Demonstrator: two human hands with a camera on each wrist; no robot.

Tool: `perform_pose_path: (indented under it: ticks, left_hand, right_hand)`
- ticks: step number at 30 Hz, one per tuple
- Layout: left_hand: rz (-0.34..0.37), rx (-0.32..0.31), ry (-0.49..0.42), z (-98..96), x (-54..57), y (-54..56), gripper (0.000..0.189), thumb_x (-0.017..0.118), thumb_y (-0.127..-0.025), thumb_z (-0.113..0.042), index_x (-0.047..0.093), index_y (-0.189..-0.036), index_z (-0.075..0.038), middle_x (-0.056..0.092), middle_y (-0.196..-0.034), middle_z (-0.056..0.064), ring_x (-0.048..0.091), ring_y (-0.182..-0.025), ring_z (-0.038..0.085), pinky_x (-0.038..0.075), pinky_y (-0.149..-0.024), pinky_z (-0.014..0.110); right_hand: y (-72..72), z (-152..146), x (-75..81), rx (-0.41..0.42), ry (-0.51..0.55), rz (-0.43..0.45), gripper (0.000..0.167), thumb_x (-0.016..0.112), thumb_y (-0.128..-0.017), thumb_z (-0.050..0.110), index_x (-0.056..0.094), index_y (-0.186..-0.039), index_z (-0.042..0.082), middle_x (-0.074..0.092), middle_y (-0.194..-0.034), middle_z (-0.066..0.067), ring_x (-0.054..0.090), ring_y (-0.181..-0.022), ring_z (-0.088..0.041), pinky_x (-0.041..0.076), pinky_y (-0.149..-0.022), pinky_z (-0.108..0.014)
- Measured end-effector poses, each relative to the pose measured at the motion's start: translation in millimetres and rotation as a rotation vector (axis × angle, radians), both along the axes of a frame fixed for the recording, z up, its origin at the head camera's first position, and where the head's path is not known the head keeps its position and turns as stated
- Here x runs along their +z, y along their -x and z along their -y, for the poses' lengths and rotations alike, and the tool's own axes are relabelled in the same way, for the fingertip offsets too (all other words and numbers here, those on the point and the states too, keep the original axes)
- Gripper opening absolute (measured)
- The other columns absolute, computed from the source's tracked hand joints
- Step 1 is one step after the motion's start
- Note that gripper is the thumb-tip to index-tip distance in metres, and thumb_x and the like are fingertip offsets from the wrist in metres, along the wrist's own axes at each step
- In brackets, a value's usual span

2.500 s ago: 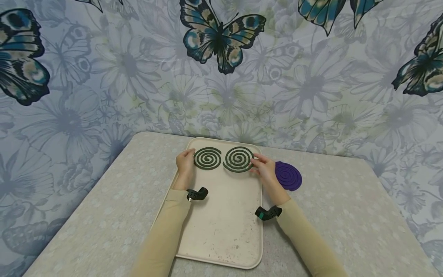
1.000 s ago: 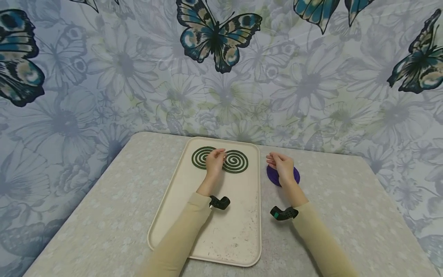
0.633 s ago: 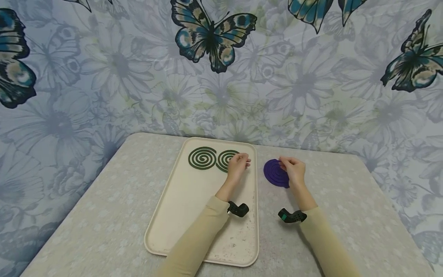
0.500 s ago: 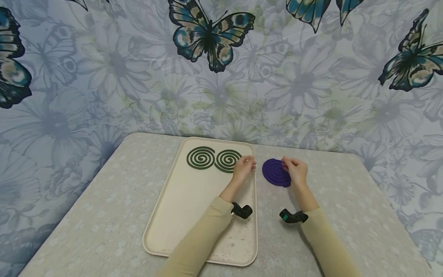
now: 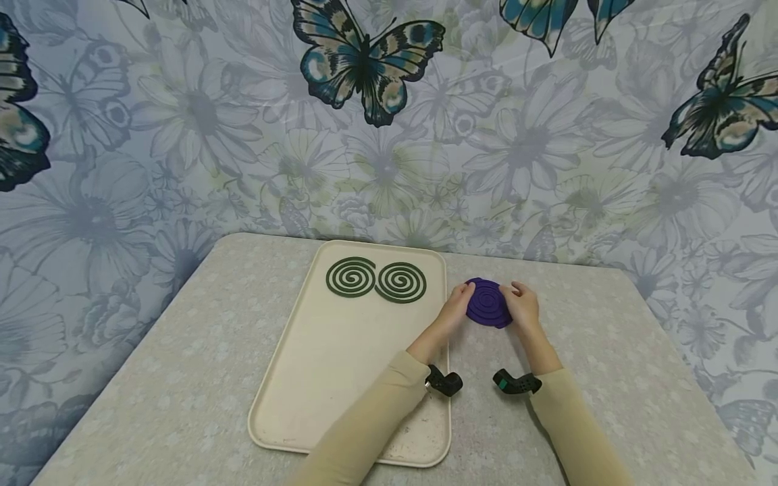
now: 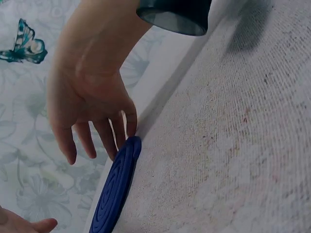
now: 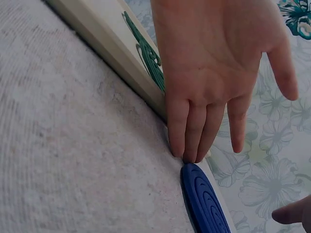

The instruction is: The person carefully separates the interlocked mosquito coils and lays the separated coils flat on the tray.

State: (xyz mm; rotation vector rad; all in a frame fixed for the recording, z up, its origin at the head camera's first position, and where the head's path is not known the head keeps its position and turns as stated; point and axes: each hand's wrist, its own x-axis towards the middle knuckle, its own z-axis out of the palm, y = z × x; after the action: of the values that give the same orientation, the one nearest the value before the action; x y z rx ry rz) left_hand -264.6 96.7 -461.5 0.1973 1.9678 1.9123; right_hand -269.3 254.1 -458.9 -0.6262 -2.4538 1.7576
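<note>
A purple mosquito coil (image 5: 489, 305), flat and tightly wound, lies on the table right of the tray and looks blue in the wrist views. My left hand (image 5: 451, 312) touches its left edge; my right hand (image 5: 524, 310) is at its right edge. The right wrist view shows mainly the left hand (image 7: 211, 82), its straight fingers meeting the coil's rim and the thumb held apart. Facing the left wrist camera, the right hand (image 6: 92, 97) touches the rim with relaxed fingertips. Two green mosquito coils (image 5: 350, 277) (image 5: 401, 283) lie side by side on the tray.
A cream rectangular tray (image 5: 340, 378) with a raised rim lies left of the purple coil, marked with dark specks near its front right. The pale patterned table (image 5: 583, 351) extends on both sides. A wall (image 5: 243, 135) with butterflies stands directly behind.
Both hands have let go of the green coils, which stay on the tray. My right hand has moved to the purple coil first, then my left hand has crossed rightward to its other edge.
</note>
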Motion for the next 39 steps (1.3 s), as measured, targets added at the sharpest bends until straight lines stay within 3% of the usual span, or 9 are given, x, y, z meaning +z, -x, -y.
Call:
perform_pose_path:
  ticks: [6,12,13,16,19,24,29,33,39]
  left_hand:
    - [-0.009,0.034,-0.126,-1.4,-1.2,-2.4,0.064,0.031,-0.102,-0.045,0.024,-0.149,-0.003,0.025,-0.156,0.013,0.02,-0.147,0.027,0.019,-0.121,0.044]
    - [0.053,0.11,-0.263,0.3,-5.9,0.6,0.056,0.036,-0.101,-0.04,0.037,-0.143,-0.004,0.036,-0.151,0.014,0.031,-0.142,0.029,0.025,-0.117,0.052]
    - [0.057,0.12,-0.265,0.9,-6.5,1.2,0.055,0.038,-0.1,-0.04,0.039,-0.142,-0.004,0.037,-0.15,0.014,0.032,-0.142,0.03,0.026,-0.116,0.053]
    - [0.013,0.145,-0.256,4.0,-6.2,1.0,0.054,0.039,-0.101,-0.039,0.042,-0.14,-0.002,0.041,-0.147,0.015,0.037,-0.139,0.029,0.03,-0.114,0.051]
    - [-0.041,0.209,-0.253,7.4,-2.8,1.9,0.049,0.043,-0.1,-0.037,0.048,-0.134,-0.003,0.049,-0.139,0.015,0.047,-0.127,0.026,0.037,-0.11,0.047]
    - [-0.204,0.357,-0.251,14.9,6.4,4.4,0.029,0.061,-0.092,-0.02,0.063,-0.118,-0.005,0.064,-0.115,0.01,0.059,-0.1,0.014,0.053,-0.088,0.031]
    - [-0.354,0.46,-0.22,27.8,17.4,6.2,0.022,0.066,-0.083,0.004,0.067,-0.105,0.004,0.069,-0.107,0.019,0.066,-0.103,0.028,0.057,-0.083,0.028]
    - [-0.291,0.473,-0.246,43.8,28.3,8.6,0.024,0.067,-0.082,0.007,0.064,-0.106,0.01,0.066,-0.109,0.027,0.067,-0.102,0.03,0.057,-0.083,0.025]
    - [-0.198,0.453,-0.243,79.8,48.1,10.1,0.027,0.069,-0.083,0.001,0.064,-0.108,0.008,0.07,-0.1,0.017,0.066,-0.077,0.004,0.056,-0.073,0.019]
  right_hand:
    - [1.5,-2,-1.1,-0.077,0.117,-0.021,0.048,0.05,-0.096,0.015,0.042,-0.14,-0.004,0.051,-0.125,-0.018,0.054,-0.11,-0.024,0.048,-0.096,-0.027]
    - [1.0,-10,0.5,-0.124,0.256,-0.028,0.048,0.05,-0.093,-0.002,0.04,-0.141,-0.003,0.052,-0.112,-0.005,0.053,-0.088,-0.003,0.047,-0.084,-0.013]
    - [0.7,-11,0.9,-0.132,0.274,-0.033,0.05,0.051,-0.092,-0.005,0.04,-0.14,-0.003,0.054,-0.11,-0.003,0.052,-0.08,-0.001,0.046,-0.075,-0.01]
    - [-0.8,-13,6.4,-0.165,0.37,-0.048,0.055,0.053,-0.088,-0.012,0.041,-0.14,-0.002,0.06,-0.093,0.006,0.05,-0.063,0.003,0.039,-0.053,-0.008]
    - [-1.8,-14,14.8,-0.192,0.513,-0.052,0.052,0.055,-0.087,-0.013,0.046,-0.136,0.003,0.062,-0.081,0.012,0.047,-0.052,0.002,0.032,-0.043,-0.013]
    - [-3.3,-6,30.1,-0.178,0.641,-0.086,0.035,0.056,-0.088,-0.011,0.056,-0.109,0.017,0.063,-0.086,0.009,0.054,-0.055,0.0,0.038,-0.043,-0.013]
    - [-6.6,10,46.4,-0.164,0.719,-0.174,0.034,0.053,-0.088,-0.014,0.055,-0.104,0.015,0.062,-0.088,0.004,0.059,-0.065,-0.002,0.046,-0.051,-0.012]
    - [-10.4,24,57.2,-0.124,0.759,-0.199,0.036,0.052,-0.088,-0.015,0.054,-0.107,0.016,0.058,-0.095,0.002,0.06,-0.072,-0.003,0.05,-0.059,-0.012]
    - [-16.7,47,71.2,-0.005,0.82,-0.215,0.038,0.048,-0.09,-0.016,0.051,-0.114,0.013,0.061,-0.09,0.002,0.064,-0.072,-0.005,0.054,-0.063,-0.013]
